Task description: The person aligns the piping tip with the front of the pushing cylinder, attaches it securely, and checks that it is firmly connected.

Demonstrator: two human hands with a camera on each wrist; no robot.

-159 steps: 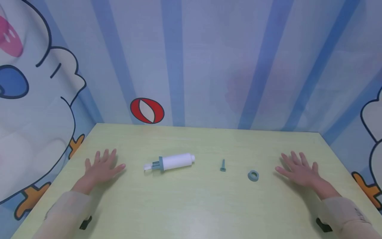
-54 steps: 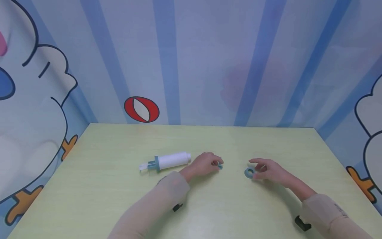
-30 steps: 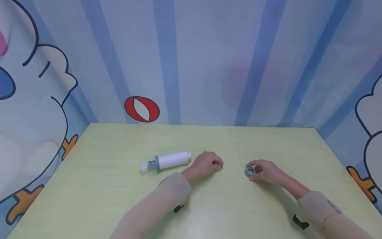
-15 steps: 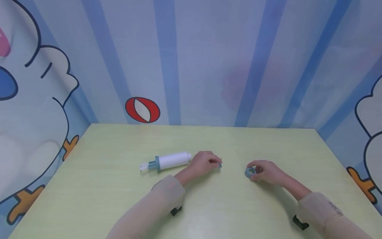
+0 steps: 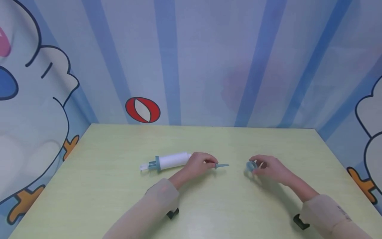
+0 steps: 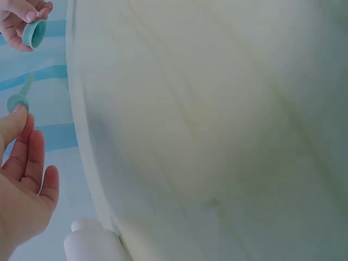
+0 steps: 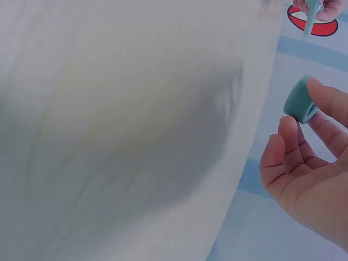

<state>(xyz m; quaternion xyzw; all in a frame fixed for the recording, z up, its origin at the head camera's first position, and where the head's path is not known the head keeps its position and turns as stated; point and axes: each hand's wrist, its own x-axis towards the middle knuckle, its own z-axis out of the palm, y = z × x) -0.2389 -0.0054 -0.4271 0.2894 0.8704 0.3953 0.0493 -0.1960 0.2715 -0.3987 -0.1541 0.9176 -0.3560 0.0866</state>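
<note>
With thumb and fingertips my left hand (image 5: 198, 165) pinches a thin teal nozzle (image 5: 222, 165) by its wide base, its narrow tip pointing right. My right hand (image 5: 271, 168) pinches a teal screw ring (image 5: 251, 166), held just above the table. A gap separates the nozzle from the ring. In the left wrist view the nozzle's round base (image 6: 18, 101) shows between thumb and finger. The right wrist view shows the ring (image 7: 299, 102) tilted at the fingertips. Behind my left hand lies a white syringe-like tube (image 5: 173, 160) with a teal flange, its right end partly hidden.
The pale table (image 5: 226, 205) reaches back to a blue striped backdrop (image 5: 206, 66) with cartoon figures printed on it. A red and white ball (image 5: 143, 110) is part of that print.
Both hands moved from the table's sides to the small parts. The nozzle and the ring are now picked up; the nozzle turned to point right and moved slightly left. The tube stays put.
</note>
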